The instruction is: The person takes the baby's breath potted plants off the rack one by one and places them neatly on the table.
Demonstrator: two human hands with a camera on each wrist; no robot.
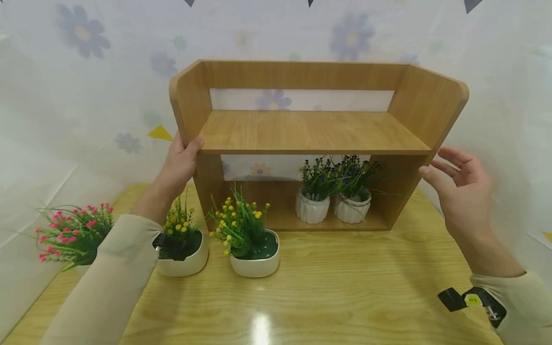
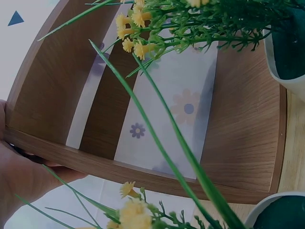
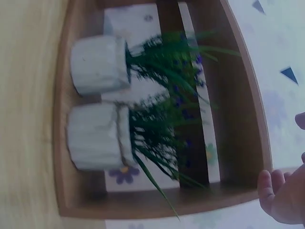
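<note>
My two hands stand well apart, one at each end of a two-tier wooden shelf (image 1: 310,130). My left hand (image 1: 178,162) grips its left side panel near the level of the middle board, thumb on the front edge, the other fingers passing out of sight behind the panel. My right hand (image 1: 467,189) is spread beside the right side panel, fingers parted and gently bent, thumb apart from them, holding nothing; whether a fingertip touches the wood I cannot tell. The shelf stands upright toward the back of the wooden table (image 1: 327,287), its long axis running from my left to my right and its open front facing me. In the right half of the lower compartment, two ribbed white pots (image 1: 312,212) with purple flowers stand upright, just beside each other. On the table before the shelf's left part, two rounded white planters (image 1: 255,268) bear yellow flowers, the left one partly hidden by my black wrist strap (image 1: 172,245). Farther left, a plant with pink flowers (image 1: 69,235) is partly covered by my beige sleeve (image 1: 108,273). Behind everything hangs a white sheet (image 1: 276,33) printed with flowers
</note>
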